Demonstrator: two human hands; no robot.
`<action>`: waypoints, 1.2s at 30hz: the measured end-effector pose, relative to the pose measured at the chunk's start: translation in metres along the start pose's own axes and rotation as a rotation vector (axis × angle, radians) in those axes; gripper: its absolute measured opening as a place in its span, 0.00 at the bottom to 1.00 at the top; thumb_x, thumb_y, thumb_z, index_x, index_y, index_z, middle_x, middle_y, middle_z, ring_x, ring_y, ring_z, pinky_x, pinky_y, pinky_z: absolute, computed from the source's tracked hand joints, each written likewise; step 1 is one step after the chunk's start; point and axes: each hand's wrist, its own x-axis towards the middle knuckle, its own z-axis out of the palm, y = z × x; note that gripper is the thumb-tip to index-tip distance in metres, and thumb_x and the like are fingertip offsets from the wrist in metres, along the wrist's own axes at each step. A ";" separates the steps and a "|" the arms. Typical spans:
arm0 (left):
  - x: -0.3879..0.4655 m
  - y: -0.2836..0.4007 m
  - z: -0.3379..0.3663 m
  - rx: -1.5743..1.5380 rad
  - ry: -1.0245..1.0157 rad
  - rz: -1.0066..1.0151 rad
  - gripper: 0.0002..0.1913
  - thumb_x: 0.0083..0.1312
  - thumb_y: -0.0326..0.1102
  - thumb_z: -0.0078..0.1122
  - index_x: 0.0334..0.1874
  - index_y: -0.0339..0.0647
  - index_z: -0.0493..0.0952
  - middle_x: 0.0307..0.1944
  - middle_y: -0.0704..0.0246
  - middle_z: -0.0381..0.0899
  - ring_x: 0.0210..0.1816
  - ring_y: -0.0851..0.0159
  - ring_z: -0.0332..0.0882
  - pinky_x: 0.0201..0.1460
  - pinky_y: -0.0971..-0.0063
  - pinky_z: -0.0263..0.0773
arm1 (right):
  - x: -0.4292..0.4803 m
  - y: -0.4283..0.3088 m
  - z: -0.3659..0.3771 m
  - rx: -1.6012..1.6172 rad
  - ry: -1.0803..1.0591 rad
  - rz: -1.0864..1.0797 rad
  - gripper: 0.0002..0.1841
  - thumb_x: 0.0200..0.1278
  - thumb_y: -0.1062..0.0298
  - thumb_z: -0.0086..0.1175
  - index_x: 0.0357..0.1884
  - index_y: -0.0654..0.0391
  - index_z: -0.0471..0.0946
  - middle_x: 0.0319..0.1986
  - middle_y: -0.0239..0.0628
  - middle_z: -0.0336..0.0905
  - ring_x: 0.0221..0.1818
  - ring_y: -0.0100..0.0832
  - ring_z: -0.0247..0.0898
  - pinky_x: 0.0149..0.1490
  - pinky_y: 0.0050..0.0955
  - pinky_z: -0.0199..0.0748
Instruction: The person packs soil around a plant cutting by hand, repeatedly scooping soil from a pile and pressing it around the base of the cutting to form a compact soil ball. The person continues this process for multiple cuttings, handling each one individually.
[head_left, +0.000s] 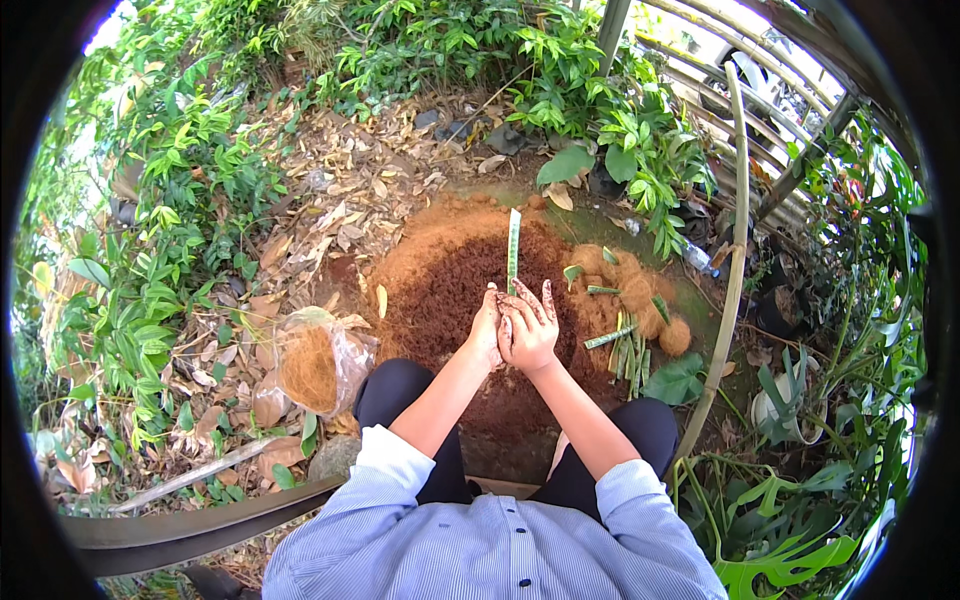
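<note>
My left hand (486, 330) and my right hand (529, 331) are pressed together, cupped around the lower end of a snake plant leaf cutting (514, 244). The green banded strip points away from me, its pale cut tip at the far end. Its base is hidden between my palms, and whatever else lies in there cannot be made out. Dark damp crumbs stick to my fingers. Beneath them spreads a mound of dark brown coir-like growing medium (442, 300). To the right, coconut-fibre balls (675, 337) lie among cut leaf pieces (609, 337), some pieces standing in the fibre.
Left of my knee sits a clear plastic bag of coconut fibre (309, 367). A bamboo pole (731, 247) rises at the right, near a plastic bottle (700, 257). Dry leaves (337, 202) and shrubs (195, 172) border the ground; a dark rail (202, 525) runs lower left.
</note>
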 end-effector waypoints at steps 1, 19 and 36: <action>0.001 0.001 -0.001 0.010 -0.018 -0.009 0.19 0.68 0.56 0.38 0.35 0.50 0.71 0.28 0.76 0.74 0.31 0.73 0.74 0.35 0.77 0.73 | 0.000 0.000 0.000 0.001 0.005 -0.003 0.12 0.54 0.65 0.45 0.35 0.60 0.77 0.39 0.39 0.77 0.51 0.42 0.70 0.65 0.55 0.47; 0.013 -0.005 -0.012 0.058 0.036 0.074 0.20 0.70 0.55 0.34 0.37 0.49 0.72 0.32 0.73 0.76 0.35 0.71 0.74 0.40 0.74 0.73 | -0.012 0.001 0.009 -0.051 -0.060 0.041 0.14 0.59 0.69 0.42 0.42 0.60 0.76 0.46 0.38 0.75 0.58 0.41 0.64 0.65 0.65 0.30; -0.005 0.009 0.024 -0.131 -0.238 -0.110 0.26 0.65 0.56 0.42 0.51 0.40 0.71 0.51 0.59 0.74 0.50 0.57 0.73 0.56 0.65 0.67 | 0.011 -0.010 -0.016 -0.032 -0.075 0.269 0.18 0.56 0.62 0.46 0.50 0.52 0.72 0.54 0.38 0.68 0.63 0.40 0.56 0.66 0.62 0.23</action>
